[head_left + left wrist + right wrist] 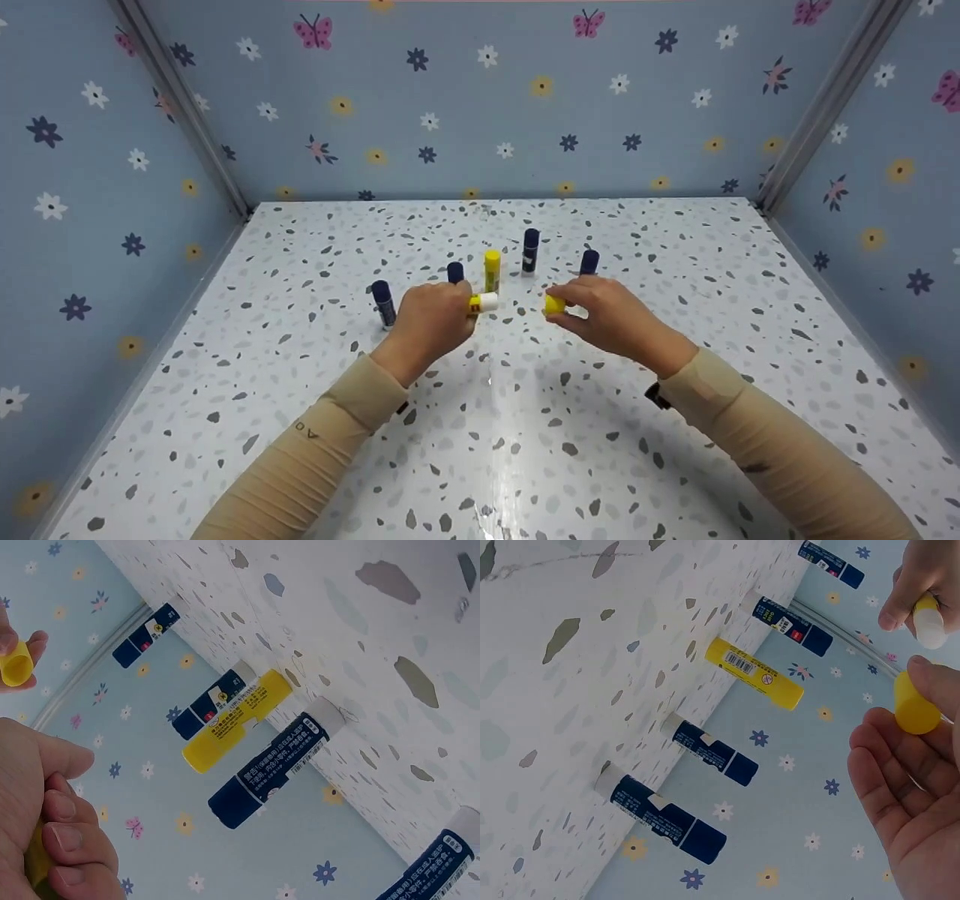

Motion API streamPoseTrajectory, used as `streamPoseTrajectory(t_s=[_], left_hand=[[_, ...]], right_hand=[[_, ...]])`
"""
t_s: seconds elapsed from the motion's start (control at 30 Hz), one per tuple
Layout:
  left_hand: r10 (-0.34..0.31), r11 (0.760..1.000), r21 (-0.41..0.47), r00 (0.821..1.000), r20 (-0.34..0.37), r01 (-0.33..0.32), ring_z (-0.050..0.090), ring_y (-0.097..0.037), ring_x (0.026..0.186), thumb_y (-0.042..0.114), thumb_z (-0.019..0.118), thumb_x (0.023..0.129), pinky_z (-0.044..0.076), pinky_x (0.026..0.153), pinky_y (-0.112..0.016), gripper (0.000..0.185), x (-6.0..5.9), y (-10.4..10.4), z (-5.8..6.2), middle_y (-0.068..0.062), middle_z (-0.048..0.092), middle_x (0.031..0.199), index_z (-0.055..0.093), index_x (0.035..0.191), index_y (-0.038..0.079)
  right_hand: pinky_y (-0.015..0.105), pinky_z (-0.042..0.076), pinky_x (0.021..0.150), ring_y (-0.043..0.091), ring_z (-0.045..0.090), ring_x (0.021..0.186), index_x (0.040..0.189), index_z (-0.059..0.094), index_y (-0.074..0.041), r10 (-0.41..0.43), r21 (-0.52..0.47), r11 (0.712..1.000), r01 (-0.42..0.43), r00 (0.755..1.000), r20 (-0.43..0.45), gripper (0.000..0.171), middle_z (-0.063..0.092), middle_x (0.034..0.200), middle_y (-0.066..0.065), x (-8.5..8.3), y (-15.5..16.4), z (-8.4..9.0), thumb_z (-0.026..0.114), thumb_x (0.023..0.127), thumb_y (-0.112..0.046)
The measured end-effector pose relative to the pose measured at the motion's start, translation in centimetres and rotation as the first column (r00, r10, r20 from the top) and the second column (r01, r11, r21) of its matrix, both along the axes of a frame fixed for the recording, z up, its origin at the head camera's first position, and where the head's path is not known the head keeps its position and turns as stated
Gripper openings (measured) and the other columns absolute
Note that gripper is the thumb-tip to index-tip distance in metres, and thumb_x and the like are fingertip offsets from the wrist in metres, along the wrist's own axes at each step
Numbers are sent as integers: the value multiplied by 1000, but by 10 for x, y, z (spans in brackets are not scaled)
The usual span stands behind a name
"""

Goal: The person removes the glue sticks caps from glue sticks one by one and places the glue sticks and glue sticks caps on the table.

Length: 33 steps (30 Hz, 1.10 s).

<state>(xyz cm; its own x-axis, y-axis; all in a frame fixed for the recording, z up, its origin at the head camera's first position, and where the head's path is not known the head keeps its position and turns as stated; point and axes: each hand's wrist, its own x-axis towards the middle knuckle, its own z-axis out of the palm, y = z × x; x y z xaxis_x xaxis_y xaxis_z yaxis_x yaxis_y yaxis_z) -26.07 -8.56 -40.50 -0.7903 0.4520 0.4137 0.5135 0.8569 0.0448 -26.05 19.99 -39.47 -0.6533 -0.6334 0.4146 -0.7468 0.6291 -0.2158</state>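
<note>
My left hand grips a yellow glue stick, its uncapped white end pointing right. Across a gap, the thumb and fingers of my right hand pinch a yellow cap. The cap's hollow mouth faces the left wrist camera, while its rounded side shows in the right wrist view. Curled fingers hide most of the glue stick's body. Behind the hands stands a capped yellow glue stick, with a dark blue glue stick just left of it, partly covered by my left hand.
More dark blue glue sticks stand upright: one left of my left hand, one farther back, and one behind my right hand. The speckled white table meets flower-patterned panels at its back and sides.
</note>
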Motion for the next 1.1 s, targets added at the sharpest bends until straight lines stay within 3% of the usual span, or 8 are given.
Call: streamPoseTrajectory(t_s=[0.3,0.47,0.63,0.87,0.97,1.1], left_hand=[[-16,988,157,996,84,3,51,-22,61,14,78,96,55,59,-43,18,1,-2,-3,-12,67,74,68,89,1],[-39,958,287,979,198,-20,47,-21,65,19,74,101,44,60,-37,23,2,-2,-4,-6,56,72,64,86,5],[-153,905,425,944,293,15,45,-18,66,24,72,105,40,63,-34,29,2,-4,-5,0,48,72,60,83,9],[-337,818,572,857,390,61,52,-16,69,25,73,105,47,66,-33,22,3,-7,-8,-5,62,82,63,96,7],[-369,799,598,835,408,61,57,-17,74,26,71,106,50,69,-33,21,4,-7,-8,-9,67,89,64,103,6],[-375,795,606,819,434,43,59,-19,79,29,67,108,52,72,-34,22,5,-8,-9,-10,67,94,63,108,7]], right_hand=[[47,62,91,29,71,104,136,72,-2,0,119,993,-13,994,111,31,75,115,13,5,-4,0,69,107,-14],[48,62,92,30,73,104,134,69,-1,22,166,985,-54,982,189,32,75,116,13,9,-6,-4,72,104,-10],[46,62,89,30,74,99,120,70,-3,71,169,979,-117,964,256,24,76,109,10,13,-8,-10,78,98,-6],[43,63,87,28,75,96,112,78,-6,184,175,956,-233,948,260,17,78,104,8,16,-10,-21,80,95,-6],[41,63,86,27,75,94,112,80,-6,223,186,943,-275,940,258,17,79,103,7,17,-10,-26,80,95,-6],[38,63,85,24,76,92,113,81,-5,249,211,926,-312,927,280,19,80,103,7,19,-10,-30,81,94,-6]])
